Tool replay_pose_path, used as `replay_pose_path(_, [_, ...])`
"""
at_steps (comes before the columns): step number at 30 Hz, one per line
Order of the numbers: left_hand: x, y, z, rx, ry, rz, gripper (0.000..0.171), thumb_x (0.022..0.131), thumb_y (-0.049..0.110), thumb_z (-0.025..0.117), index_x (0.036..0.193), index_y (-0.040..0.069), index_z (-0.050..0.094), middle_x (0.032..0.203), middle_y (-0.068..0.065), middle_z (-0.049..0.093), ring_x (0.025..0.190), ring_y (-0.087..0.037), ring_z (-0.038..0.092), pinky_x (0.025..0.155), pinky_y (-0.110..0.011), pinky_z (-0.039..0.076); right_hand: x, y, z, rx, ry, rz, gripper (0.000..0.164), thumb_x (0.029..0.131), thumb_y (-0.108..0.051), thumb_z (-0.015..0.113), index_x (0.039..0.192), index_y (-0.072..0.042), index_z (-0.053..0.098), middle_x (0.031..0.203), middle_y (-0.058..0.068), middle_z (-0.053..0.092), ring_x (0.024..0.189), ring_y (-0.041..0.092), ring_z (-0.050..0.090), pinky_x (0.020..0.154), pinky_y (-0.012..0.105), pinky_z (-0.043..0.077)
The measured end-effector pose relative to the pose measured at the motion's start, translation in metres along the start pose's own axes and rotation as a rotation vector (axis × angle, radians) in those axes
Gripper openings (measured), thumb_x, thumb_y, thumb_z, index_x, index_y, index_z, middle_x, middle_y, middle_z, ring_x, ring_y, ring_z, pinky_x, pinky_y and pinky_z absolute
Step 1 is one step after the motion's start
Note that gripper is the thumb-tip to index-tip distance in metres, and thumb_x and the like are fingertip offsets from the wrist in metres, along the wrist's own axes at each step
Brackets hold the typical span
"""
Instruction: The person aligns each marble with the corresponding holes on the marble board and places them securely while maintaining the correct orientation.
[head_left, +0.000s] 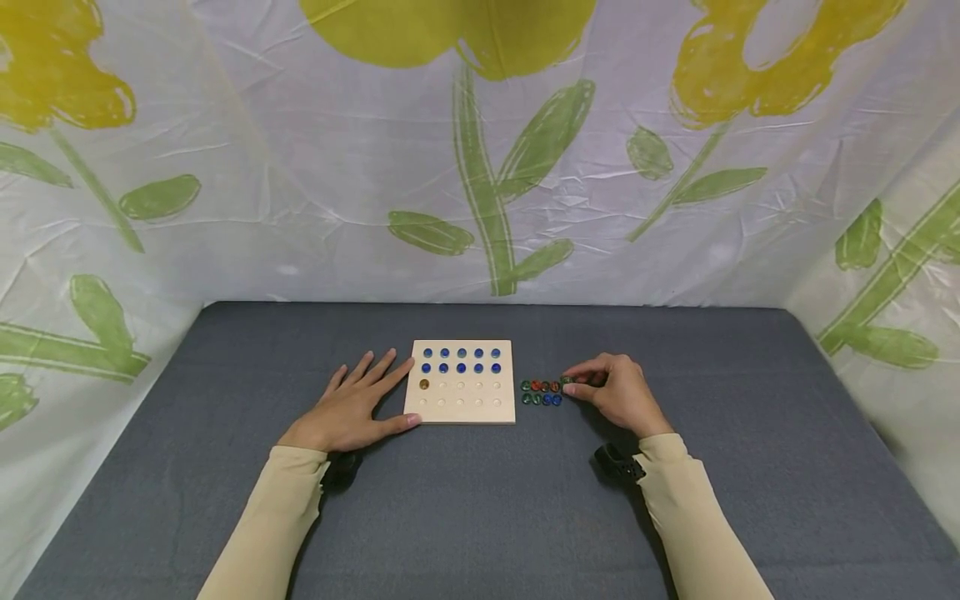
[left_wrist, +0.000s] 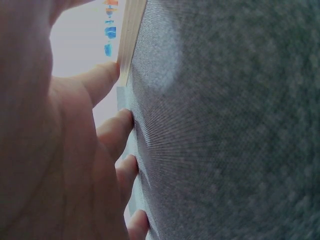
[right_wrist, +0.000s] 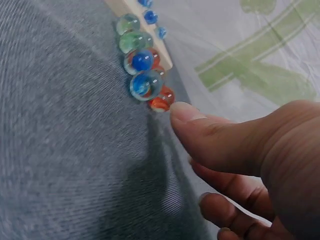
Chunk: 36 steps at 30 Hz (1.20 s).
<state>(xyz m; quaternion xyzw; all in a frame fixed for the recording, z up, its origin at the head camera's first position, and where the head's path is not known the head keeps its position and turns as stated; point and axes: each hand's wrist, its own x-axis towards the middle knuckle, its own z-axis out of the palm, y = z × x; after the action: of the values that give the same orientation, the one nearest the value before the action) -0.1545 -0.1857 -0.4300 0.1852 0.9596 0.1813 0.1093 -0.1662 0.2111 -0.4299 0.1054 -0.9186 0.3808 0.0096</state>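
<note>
A pale wooden board (head_left: 461,414) with rows of round hollows lies in front of me. Blue marbles (head_left: 461,367) fill its two back rows, and one amber marble (head_left: 423,384) sits at the left end of the row before them. My left hand (head_left: 352,410) lies spread on the cloth, its thumb and index finger touching the board's left edge. To the right of the board, my right hand (head_left: 618,393) pinches a green marble (head_left: 567,380) between thumb and forefinger. In the right wrist view the thumb (right_wrist: 215,140) hides that marble.
Two short rows of loose marbles, with red ones (head_left: 536,386) behind and blue ones (head_left: 551,400) in front, lie between board and right hand. Dark grey cloth (head_left: 465,517) covers the table. A white sheet (head_left: 337,167) with painted flowers hangs behind and at both sides.
</note>
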Motion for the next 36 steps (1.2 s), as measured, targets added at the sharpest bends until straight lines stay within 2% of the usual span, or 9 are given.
replay_pose_path(10, [0.000,0.000,0.000,0.004,0.001,0.001,0.092,0.092,0.069,0.059,0.163,0.019,0.027,0.167,-0.015,0.019,0.153,-0.045,0.009,0.118,-0.068,0.004,-0.001,-0.015,-0.001,-0.006,0.068,-0.089,0.019,0.084,-0.013,0.084,0.103,-0.009,0.082,0.090,0.003,0.070,0.077,0.019,0.059,0.066,0.036,0.048])
replay_pose_path(19, [0.001,0.000,0.000,0.004,-0.001,0.001,0.092,0.091,0.070,0.058,0.163,0.020,0.027,0.167,-0.015,0.019,0.153,-0.046,0.009,0.118,-0.068,0.004,-0.002,-0.038,0.010,-0.024,0.119,-0.168,0.020,0.081,-0.013,0.086,0.101,-0.010,0.083,0.088,0.000,0.068,0.088,0.027,0.059,0.077,0.045,0.047])
replay_pose_path(20, [0.001,0.000,0.000,0.003,-0.002,-0.001,0.093,0.091,0.070,0.058,0.163,0.020,0.027,0.167,-0.015,0.019,0.153,-0.046,0.009,0.118,-0.068,0.003,-0.003,-0.041,0.011,-0.022,0.119,-0.179,0.020,0.081,-0.013,0.087,0.101,-0.009,0.083,0.088,0.001,0.068,0.087,0.027,0.060,0.082,0.047,0.047])
replay_pose_path(26, [0.001,0.001,0.000,0.000,0.001,-0.005,0.093,0.091,0.069,0.059,0.163,0.020,0.028,0.167,-0.016,0.019,0.153,-0.046,0.009,0.117,-0.069,0.003,-0.005,-0.054,0.019,-0.036,0.120,-0.214,0.022,0.079,-0.013,0.088,0.100,-0.009,0.083,0.088,0.001,0.067,0.083,0.024,0.055,0.077,0.041,0.043])
replay_pose_path(27, [0.001,0.001,0.000,0.001,0.001,-0.005,0.093,0.091,0.069,0.059,0.163,0.020,0.027,0.167,-0.016,0.019,0.153,-0.046,0.009,0.117,-0.069,0.003,-0.005,-0.056,0.020,-0.038,0.121,-0.218,0.022,0.079,-0.013,0.088,0.100,-0.009,0.083,0.088,0.001,0.066,0.082,0.024,0.054,0.071,0.038,0.041])
replay_pose_path(31, [0.002,0.000,0.001,0.002,-0.001,-0.005,0.093,0.091,0.070,0.059,0.163,0.020,0.027,0.167,-0.015,0.019,0.153,-0.046,0.008,0.117,-0.069,0.003,-0.004,-0.062,0.025,-0.036,0.128,-0.240,0.021,0.079,-0.012,0.088,0.098,-0.008,0.083,0.087,0.000,0.066,0.079,0.022,0.052,0.067,0.034,0.042])
replay_pose_path(34, [0.002,0.000,0.001,0.002,-0.003,-0.007,0.093,0.091,0.070,0.059,0.163,0.020,0.027,0.167,-0.015,0.019,0.153,-0.046,0.008,0.118,-0.069,0.003,-0.002,-0.068,0.029,-0.027,0.123,-0.254,0.019,0.079,-0.010,0.088,0.097,-0.008,0.083,0.086,0.000,0.065,0.078,0.020,0.049,0.071,0.036,0.042])
replay_pose_path(36, [0.002,0.001,0.000,-0.003,-0.002,-0.008,0.093,0.091,0.070,0.059,0.163,0.020,0.027,0.167,-0.016,0.019,0.153,-0.046,0.008,0.118,-0.069,0.003,-0.001,-0.072,0.031,-0.024,0.119,-0.261,0.019,0.078,-0.010,0.088,0.097,-0.009,0.083,0.085,0.000,0.065,0.079,0.018,0.047,0.080,0.040,0.042])
